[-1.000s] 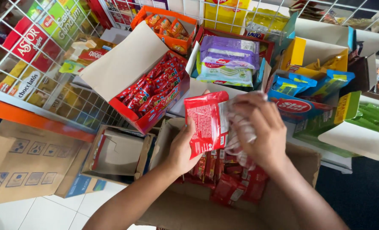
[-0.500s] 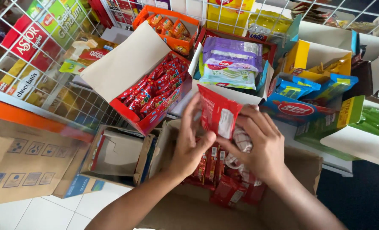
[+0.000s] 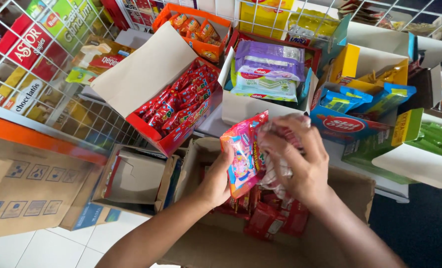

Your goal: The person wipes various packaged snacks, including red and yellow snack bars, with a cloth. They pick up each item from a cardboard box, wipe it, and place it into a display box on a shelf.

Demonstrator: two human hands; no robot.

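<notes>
Grasping a pink-red snack pack [image 3: 244, 154] between both grips: left hand [image 3: 216, 181] clenched on its lower edge, right hand [image 3: 298, 161] on crinkled clear wrap. Pack sat above open cardboard box [image 3: 350, 191] of red packets [image 3: 275, 221]; red display box [image 3: 179, 106] upper left.

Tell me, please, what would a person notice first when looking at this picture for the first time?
In the middle, the left hand and the right hand together hold up a pink snack packet with crinkled clear wrap, above a brown carton of red packets. Behind it to the left, an open red display box full of small red sweets stands out on the shelf.
</notes>
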